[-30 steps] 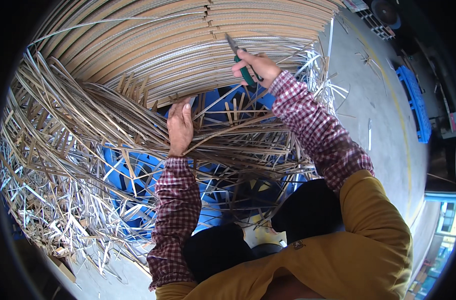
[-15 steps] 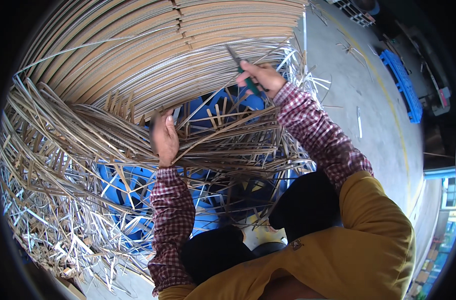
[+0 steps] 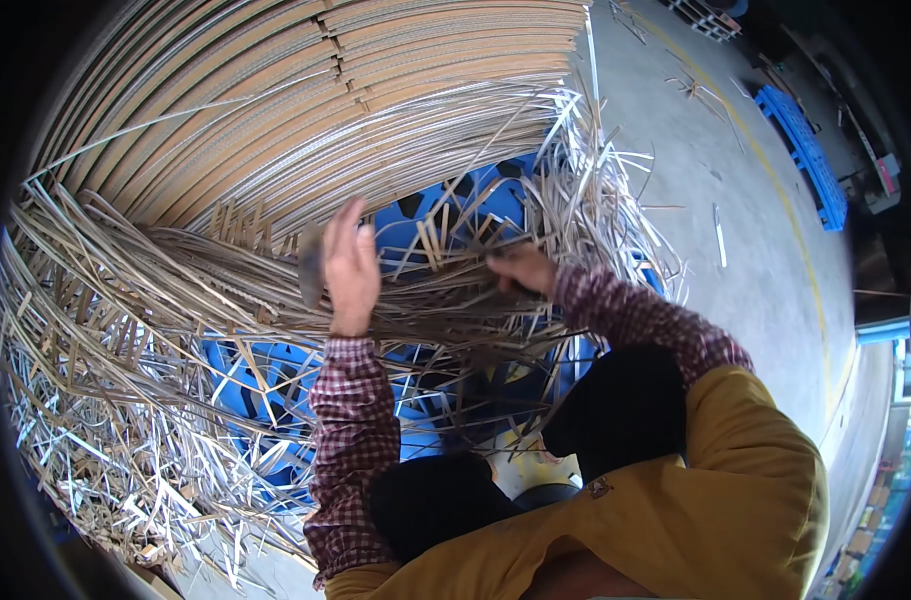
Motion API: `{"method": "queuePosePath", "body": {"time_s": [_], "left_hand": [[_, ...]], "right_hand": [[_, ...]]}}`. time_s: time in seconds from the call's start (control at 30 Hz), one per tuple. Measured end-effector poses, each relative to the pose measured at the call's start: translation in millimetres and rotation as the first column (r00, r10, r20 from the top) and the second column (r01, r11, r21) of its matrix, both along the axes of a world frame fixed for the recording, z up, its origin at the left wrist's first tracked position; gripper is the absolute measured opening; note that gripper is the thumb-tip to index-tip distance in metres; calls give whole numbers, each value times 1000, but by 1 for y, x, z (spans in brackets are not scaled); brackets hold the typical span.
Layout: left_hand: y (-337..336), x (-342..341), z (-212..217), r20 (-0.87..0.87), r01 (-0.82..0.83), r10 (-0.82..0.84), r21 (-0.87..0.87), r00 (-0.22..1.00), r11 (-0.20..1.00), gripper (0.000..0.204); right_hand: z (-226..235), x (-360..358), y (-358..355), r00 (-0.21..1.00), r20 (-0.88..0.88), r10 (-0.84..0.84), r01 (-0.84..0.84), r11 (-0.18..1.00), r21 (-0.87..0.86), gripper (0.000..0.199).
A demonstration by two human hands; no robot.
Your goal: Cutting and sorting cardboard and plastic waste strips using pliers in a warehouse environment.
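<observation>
**Two hands in a tangle of cardboard strips**

The left hand [image 3: 348, 265] is raised with its fingers straight and held together, the palm laid against the bundle of cardboard strips [image 3: 226, 290] that runs across the middle of the view; the grip is flat, not curled around anything I can make out. The right hand [image 3: 521, 268] sits lower and to the right, knuckles up, sunk among the same strips; whether its grip is pressed onto a strip or merely resting there cannot be told, as the fingers are hidden by the tangle.

The strips pass directly under both hands and fan out from there: a dense, loose heap to the left and lower left, and a spray of thinner ends to the upper right, past the right hand. Above the hands rises a stack of corrugated cardboard sheets [image 3: 306, 90], its layered edges bending with the lens. Beneath the strips a blue plastic pallet [image 3: 266, 375] shows through the gaps.

Open room lies to the right: a bare grey concrete floor [image 3: 736, 230] with a few stray strips and a yellow painted line [image 3: 791, 230] curving along it. Beyond that line a second blue pallet [image 3: 804, 140] lies flat, well apart from the work.
</observation>
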State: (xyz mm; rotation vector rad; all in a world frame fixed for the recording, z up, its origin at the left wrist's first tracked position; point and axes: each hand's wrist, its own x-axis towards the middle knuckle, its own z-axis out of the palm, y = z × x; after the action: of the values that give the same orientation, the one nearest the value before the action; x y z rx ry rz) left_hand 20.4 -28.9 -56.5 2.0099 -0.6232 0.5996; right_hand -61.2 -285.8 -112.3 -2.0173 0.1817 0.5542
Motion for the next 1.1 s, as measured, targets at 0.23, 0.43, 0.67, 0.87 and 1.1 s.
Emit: {"method": "queuePosePath", "body": {"time_s": [0.23,0.43,0.67,0.87,1.1], "left_hand": [[-10,10,-35,-97,37,-28,98,995,994,30],[3,7,-43,-124,-94,93,-2,988,996,29],[-2,0,-12,180,-103,117,-82,977,991,31],[18,17,-56,-146,-26,36,73,989,997,33],[15,8,-57,-162,-104,116,81,980,991,30]], "right_hand": [[90,46,12,998,60,28,-41,971,237,39],[117,127,56,987,125,-103,93,993,78,43],[59,65,68,981,189,36,-55,994,97,42],[81,42,52,864,16,503,-502,861,79,40],[115,137,48,985,171,28,-22,999,-34,39]]}}
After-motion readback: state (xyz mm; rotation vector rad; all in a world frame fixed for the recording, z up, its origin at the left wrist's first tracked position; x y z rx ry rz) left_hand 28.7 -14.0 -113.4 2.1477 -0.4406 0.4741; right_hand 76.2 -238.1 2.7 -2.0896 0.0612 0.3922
